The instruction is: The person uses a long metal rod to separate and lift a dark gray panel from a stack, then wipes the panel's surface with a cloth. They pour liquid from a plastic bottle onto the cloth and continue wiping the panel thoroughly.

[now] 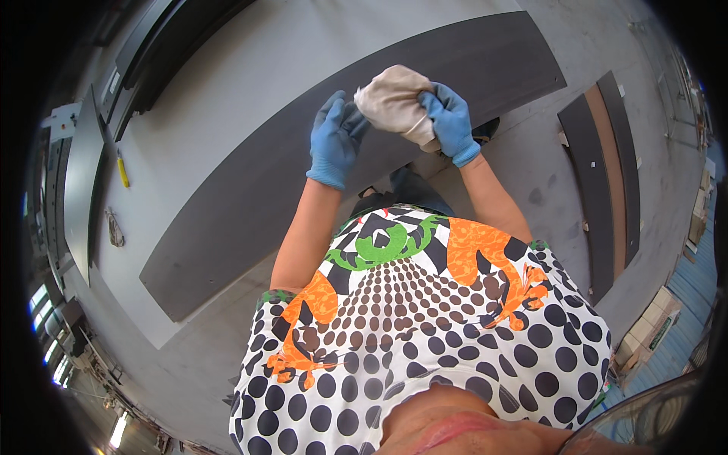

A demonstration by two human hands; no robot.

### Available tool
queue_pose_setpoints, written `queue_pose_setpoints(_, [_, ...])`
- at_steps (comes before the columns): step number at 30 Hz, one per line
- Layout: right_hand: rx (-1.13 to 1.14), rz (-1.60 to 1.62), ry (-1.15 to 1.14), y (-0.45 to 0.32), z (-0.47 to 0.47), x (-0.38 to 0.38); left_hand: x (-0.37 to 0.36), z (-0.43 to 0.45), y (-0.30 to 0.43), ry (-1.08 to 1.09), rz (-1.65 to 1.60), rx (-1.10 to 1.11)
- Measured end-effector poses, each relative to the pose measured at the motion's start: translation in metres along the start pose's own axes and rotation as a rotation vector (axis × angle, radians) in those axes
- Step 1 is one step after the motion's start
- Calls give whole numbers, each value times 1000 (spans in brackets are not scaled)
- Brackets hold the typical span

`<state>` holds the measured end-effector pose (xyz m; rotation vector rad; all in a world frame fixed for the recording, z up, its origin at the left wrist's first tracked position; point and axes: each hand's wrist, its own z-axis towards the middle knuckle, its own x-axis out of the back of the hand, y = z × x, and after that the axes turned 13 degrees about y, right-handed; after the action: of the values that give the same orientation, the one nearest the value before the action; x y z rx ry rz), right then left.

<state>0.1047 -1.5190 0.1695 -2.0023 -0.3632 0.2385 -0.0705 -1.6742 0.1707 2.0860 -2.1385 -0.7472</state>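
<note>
A crumpled off-white cloth (395, 105) is gripped in my right hand (449, 122), which wears a blue work glove. My left hand (334, 139), gloved the same way, is raised just beside the cloth's left edge; its fingers look apart, and no held object shows in it. Below both hands a long dark grey panel (239, 187) lies flat on a light table, its far edge curved, with small holes near its corners. Part of the panel is hidden behind my hands and the cloth.
Left on the light table (142, 227) lie a yellow utility knife (123, 172) and a small bundle of cord (114, 227). More dark panels (170, 42) are stacked at the upper left. To the right stand dark panels (591, 165) with a brown strip (607, 170) between them.
</note>
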Motion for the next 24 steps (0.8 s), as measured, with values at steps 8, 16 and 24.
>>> queue_pose_setpoints(8, [368,-225,-351,-4,-5,0,-29,-37,-8,-236,19,10])
queue_pose_setpoints(16, [142,-171,-141,-9,31,34,-28,-45,-2,-10,334,-527])
queue_pose_setpoints(24, [-234,248,-422,-15,-39,-39,-30,-44,-23,228,674,-1197])
